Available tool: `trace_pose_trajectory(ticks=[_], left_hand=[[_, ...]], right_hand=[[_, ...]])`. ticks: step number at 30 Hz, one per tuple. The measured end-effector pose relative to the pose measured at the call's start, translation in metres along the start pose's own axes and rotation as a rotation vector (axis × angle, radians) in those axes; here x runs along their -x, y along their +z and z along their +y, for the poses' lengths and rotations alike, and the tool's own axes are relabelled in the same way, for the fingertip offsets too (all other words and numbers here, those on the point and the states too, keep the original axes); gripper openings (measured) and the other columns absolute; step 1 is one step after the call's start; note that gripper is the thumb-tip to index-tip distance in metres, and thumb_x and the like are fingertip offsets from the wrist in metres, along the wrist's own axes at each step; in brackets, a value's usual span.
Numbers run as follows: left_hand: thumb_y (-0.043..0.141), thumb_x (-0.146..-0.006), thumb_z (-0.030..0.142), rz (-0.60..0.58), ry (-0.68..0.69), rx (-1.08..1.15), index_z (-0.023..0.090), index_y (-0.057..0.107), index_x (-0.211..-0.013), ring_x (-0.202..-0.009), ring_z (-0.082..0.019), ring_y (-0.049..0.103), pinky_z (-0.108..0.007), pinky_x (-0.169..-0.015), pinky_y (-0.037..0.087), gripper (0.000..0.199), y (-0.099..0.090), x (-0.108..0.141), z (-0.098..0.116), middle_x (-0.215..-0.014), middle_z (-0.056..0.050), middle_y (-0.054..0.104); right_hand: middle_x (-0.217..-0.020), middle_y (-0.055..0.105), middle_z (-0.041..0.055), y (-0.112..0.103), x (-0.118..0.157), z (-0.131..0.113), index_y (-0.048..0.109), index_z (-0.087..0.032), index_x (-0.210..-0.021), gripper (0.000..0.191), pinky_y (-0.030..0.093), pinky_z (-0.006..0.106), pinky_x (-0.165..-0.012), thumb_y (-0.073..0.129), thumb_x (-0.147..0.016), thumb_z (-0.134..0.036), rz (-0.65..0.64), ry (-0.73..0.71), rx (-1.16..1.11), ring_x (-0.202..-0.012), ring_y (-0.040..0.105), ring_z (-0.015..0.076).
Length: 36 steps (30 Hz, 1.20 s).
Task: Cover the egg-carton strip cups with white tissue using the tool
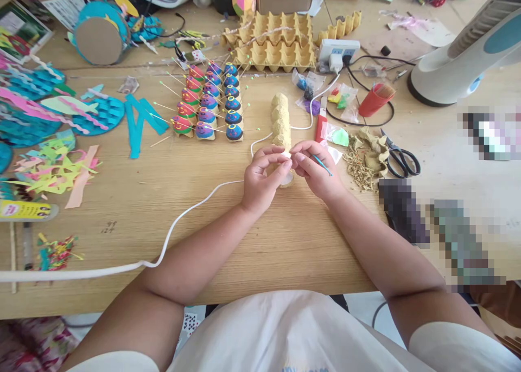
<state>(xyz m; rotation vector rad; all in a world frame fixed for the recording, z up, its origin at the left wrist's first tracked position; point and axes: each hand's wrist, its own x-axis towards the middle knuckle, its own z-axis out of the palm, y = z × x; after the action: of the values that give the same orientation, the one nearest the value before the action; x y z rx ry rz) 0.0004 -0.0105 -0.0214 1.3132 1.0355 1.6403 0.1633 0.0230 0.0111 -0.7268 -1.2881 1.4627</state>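
Observation:
My left hand and my right hand meet at the fingertips over the table. Between them shows a small white piece, partly hidden, pinched by my left hand. A thin blue stick-like tool lies in my right hand, its end poking out past the fingers. Behind and under the hands lies a strip of yellowish egg carton, bumps up. A whitish patch shows on its near end; fingers hide part of the strip. To the left stand painted egg-carton rows with pins stuck in them.
Scissors lie right of carton scraps. A power strip, bags of coloured clay and a red cup-like roll are behind. A white cable crosses the left side. Egg trays stand at the back.

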Motion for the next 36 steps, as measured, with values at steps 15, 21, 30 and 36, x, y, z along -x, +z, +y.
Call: trace_pose_trajectory(ticks=[15, 21, 30, 36], left_hand=[[0.082, -0.100, 0.069, 0.014, 0.048, -0.053, 0.031, 0.086, -0.097, -0.130, -0.025, 0.073, -0.051, -0.126, 0.056, 0.039, 0.000, -0.003, 0.007, -0.124, -0.007, 0.078], [0.086, -0.096, 0.072, 0.019, 0.024, -0.050, 0.030, 0.087, -0.097, -0.130, -0.026, 0.073, -0.051, -0.126, 0.057, 0.042, 0.001, -0.003, 0.005, -0.122, -0.007, 0.076], [0.088, -0.094, 0.071, 0.018, -0.006, -0.026, 0.031, 0.092, -0.099, -0.130, -0.025, 0.074, -0.047, -0.123, 0.059, 0.040, 0.002, -0.003, 0.004, -0.126, -0.007, 0.076], [0.076, -0.104, 0.070, -0.019, 0.098, -0.063, 0.036, 0.094, -0.106, -0.133, -0.026, 0.074, -0.050, -0.126, 0.056, 0.038, -0.001, -0.002, 0.007, -0.125, -0.006, 0.079]], right_hand=[[-0.073, 0.071, 0.0001, 0.001, 0.011, -0.008, 0.089, -0.024, -0.100, 0.045, 0.048, 0.030, -0.062, 0.080, -0.100, -0.068, -0.017, -0.190, 0.311, -0.066, 0.063, 0.0140], [-0.065, 0.065, -0.0014, 0.002, 0.011, -0.010, 0.089, -0.024, -0.095, 0.048, 0.054, 0.034, -0.067, 0.076, -0.101, -0.070, -0.015, -0.209, 0.309, -0.061, 0.055, 0.0139], [-0.065, 0.065, -0.0020, 0.001, 0.009, -0.005, 0.087, -0.026, -0.097, 0.045, 0.055, 0.034, -0.068, 0.076, -0.101, -0.069, 0.014, -0.212, 0.250, -0.061, 0.054, 0.0143], [-0.072, 0.071, -0.0006, 0.001, 0.010, -0.007, 0.085, -0.024, -0.095, 0.047, 0.048, 0.028, -0.060, 0.082, -0.097, -0.071, 0.049, -0.187, 0.302, -0.064, 0.060, 0.0127]])
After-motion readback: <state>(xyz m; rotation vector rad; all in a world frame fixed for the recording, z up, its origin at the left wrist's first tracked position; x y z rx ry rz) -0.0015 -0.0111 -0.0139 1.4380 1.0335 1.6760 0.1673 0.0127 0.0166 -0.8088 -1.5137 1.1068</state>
